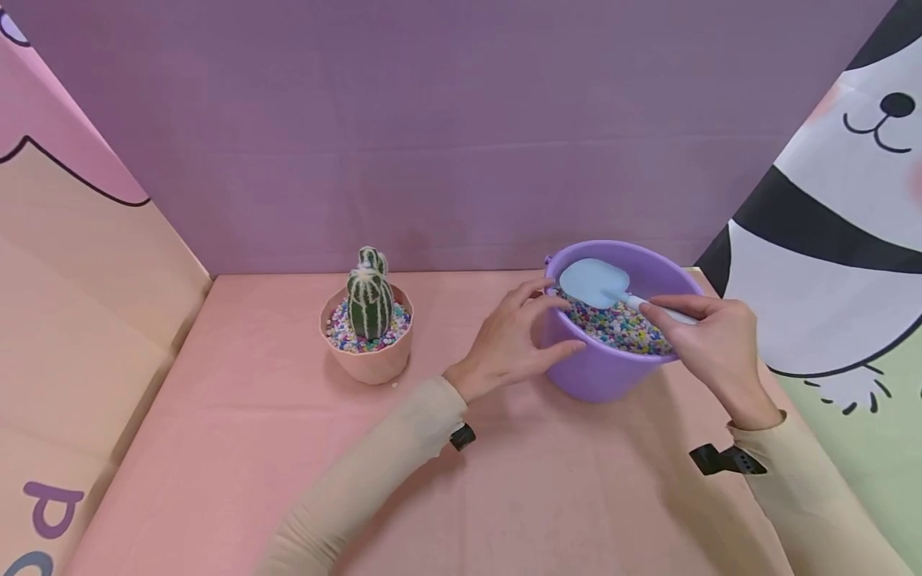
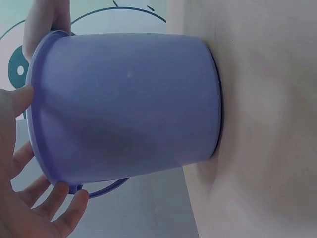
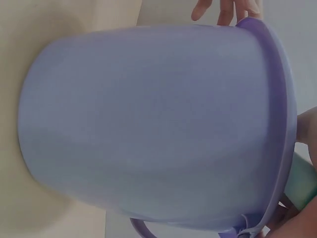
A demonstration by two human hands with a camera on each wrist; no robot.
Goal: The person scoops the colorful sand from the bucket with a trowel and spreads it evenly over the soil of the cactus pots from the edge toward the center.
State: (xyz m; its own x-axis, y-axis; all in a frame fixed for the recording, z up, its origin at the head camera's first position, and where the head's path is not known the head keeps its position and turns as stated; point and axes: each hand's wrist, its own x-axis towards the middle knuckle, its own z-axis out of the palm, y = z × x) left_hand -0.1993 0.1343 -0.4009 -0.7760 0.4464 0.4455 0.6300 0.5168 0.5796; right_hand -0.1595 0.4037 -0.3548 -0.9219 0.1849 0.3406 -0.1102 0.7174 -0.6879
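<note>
A purple bucket [image 1: 598, 376] stands on the right, partly filled with small multicoloured pebbles [image 1: 612, 326]. My right hand [image 1: 709, 344] grips the handle of a light blue shovel [image 1: 594, 282], whose blade is above the pebbles and inside the rim. No pebbles show on the blade. My left hand [image 1: 504, 340] is at the bucket's left side with fingers spread, the thumb and fingertips at the rim. In the left wrist view the bucket's outer wall [image 2: 129, 104] fills the middle. The right wrist view hides most of the shovel behind the bucket.
To the left, a peach flowerpot [image 1: 370, 364] holds a green striped cactus [image 1: 370, 304] set in similar coloured pebbles. Everything stands on a pink cloth surface [image 1: 274, 448]. A purple backdrop [image 1: 461, 136] rises behind, with printed panels at both sides, a panda [image 1: 828, 208] on the right one.
</note>
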